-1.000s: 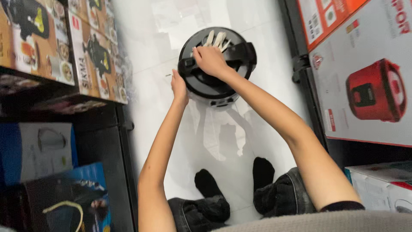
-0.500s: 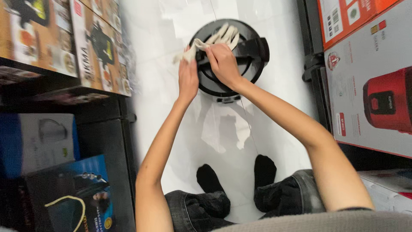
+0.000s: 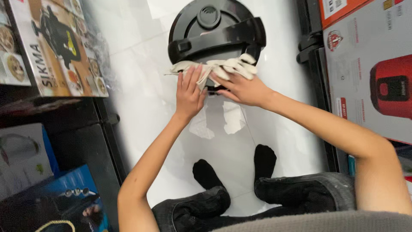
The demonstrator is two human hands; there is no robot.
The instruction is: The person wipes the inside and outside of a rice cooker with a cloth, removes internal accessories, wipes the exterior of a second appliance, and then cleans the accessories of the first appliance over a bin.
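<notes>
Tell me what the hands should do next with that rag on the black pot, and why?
Probably slide the pale rag sideways along the near edge of the black cooker. Both the left hand and the right hand press the rag flat against that edge, and it lies bunched there, so a short wipe along the rim seems the natural small move.

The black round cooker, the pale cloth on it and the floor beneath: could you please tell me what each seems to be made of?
The cooker looks like moulded black plastic, semi-gloss, with dull highlights on its lid and handle bar. The cloth, pressed down by the left hand and the right hand, seems soft off-white woven fabric, matt and bunched in folds. The floor appears to be polished white tile or stone, glossy, with mirror-like reflections.
</notes>
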